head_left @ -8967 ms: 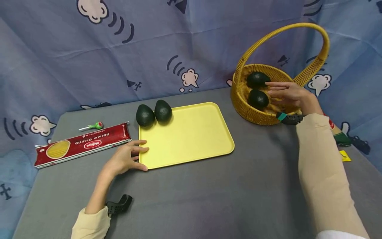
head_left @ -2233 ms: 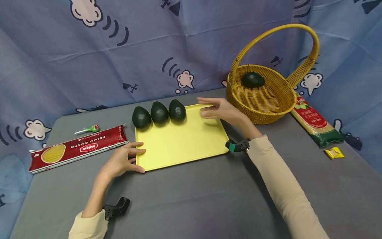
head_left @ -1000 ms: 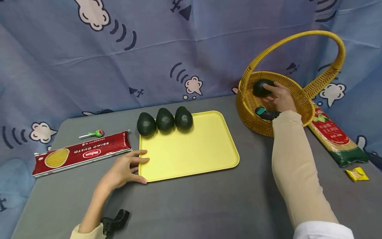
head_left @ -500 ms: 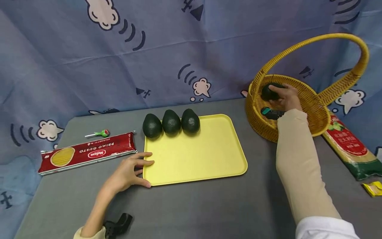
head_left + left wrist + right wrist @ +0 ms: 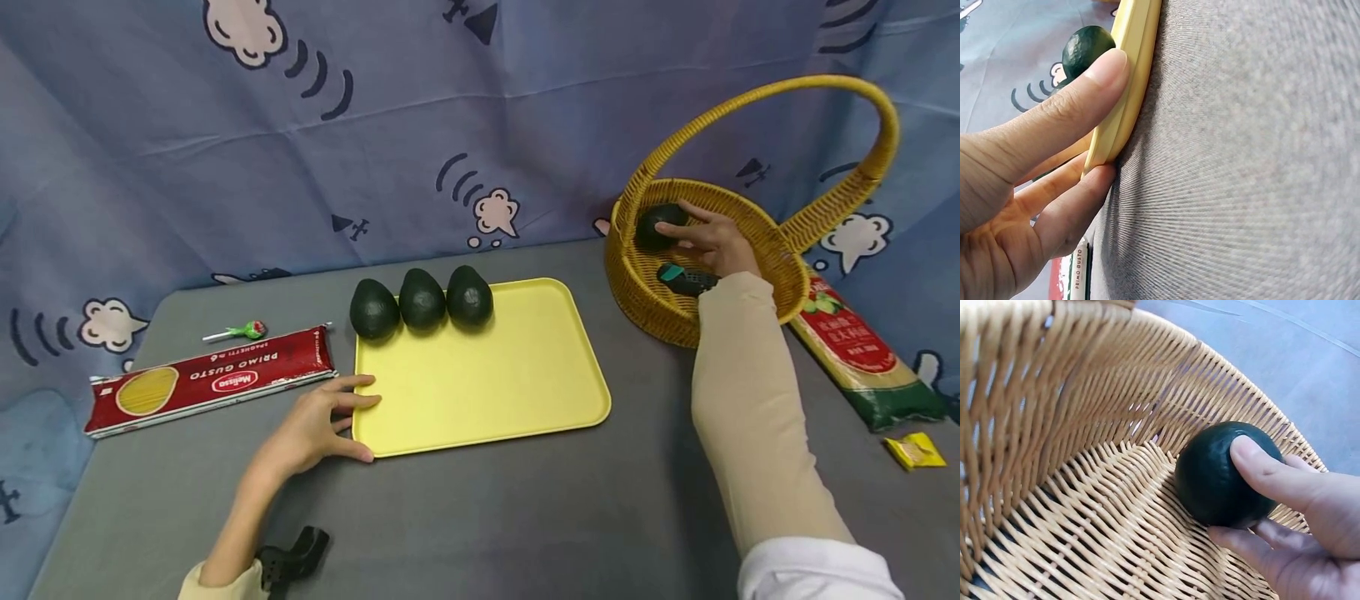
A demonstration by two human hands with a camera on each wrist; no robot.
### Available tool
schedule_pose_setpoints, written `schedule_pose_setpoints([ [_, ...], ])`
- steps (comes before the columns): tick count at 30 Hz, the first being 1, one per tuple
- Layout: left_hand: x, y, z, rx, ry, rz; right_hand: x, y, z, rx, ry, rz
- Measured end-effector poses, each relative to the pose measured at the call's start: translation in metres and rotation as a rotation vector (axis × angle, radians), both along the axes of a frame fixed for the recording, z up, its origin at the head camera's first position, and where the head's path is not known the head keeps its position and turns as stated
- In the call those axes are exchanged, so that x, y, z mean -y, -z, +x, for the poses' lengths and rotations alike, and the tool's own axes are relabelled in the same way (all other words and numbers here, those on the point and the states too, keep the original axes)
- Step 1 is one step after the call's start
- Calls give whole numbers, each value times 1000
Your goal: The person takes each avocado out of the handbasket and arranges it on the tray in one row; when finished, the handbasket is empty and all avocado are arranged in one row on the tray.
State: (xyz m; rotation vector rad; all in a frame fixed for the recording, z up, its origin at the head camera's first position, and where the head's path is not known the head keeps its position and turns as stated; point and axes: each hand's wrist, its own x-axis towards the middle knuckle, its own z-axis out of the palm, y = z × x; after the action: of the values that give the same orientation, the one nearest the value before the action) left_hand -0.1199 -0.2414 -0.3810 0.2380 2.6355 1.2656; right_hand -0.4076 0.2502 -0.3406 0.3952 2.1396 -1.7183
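In the head view my right hand (image 5: 716, 240) reaches into the yellow wicker basket (image 5: 630, 287) and grips a dark green avocado (image 5: 654, 227) by its side. The right wrist view shows the thumb on top of this avocado (image 5: 1216, 481) and fingers beneath it, close to the woven bottom. At the near left corner of the yellow tray (image 5: 487, 383), my left hand (image 5: 307, 429) holds the rim between thumb and fingers. Three avocados (image 5: 422, 300) stand side by side along the tray's far edge, the leftmost at its corner.
Left of the tray lie a red spaghetti pack (image 5: 213, 379) and a green-wrapped lollipop (image 5: 243, 331). A red and green food packet (image 5: 862, 354) leans out from behind the basket, with a small yellow wrapped sweet (image 5: 915, 451) near it. A patterned blue curtain (image 5: 420, 100) hangs behind.
Since the oldest frame, a third avocado has moved from basket to tray. My right hand has gone from above the tray back into the basket and taken hold of the avocado there.
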Motion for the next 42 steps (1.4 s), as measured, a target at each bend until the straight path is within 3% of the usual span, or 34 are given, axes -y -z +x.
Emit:
schedule_pose_setpoints([
  [6,-1,-2,0,-3,15,3,-8,-2,6,-1,-30,-54],
  [13,-1,-4,0,-4,23,-18,-19,-7,17,-19,-156,43],
  [24,-2,-6,0,-43,55,-30,-40,-16,31,-37,-199,97],
  [32,1,-5,12,1,34,-32,-37,-10,46,-115,-274,189],
  [42,-3,-5,3,-39,74,-62,-50,-27,70,-178,-311,102],
])
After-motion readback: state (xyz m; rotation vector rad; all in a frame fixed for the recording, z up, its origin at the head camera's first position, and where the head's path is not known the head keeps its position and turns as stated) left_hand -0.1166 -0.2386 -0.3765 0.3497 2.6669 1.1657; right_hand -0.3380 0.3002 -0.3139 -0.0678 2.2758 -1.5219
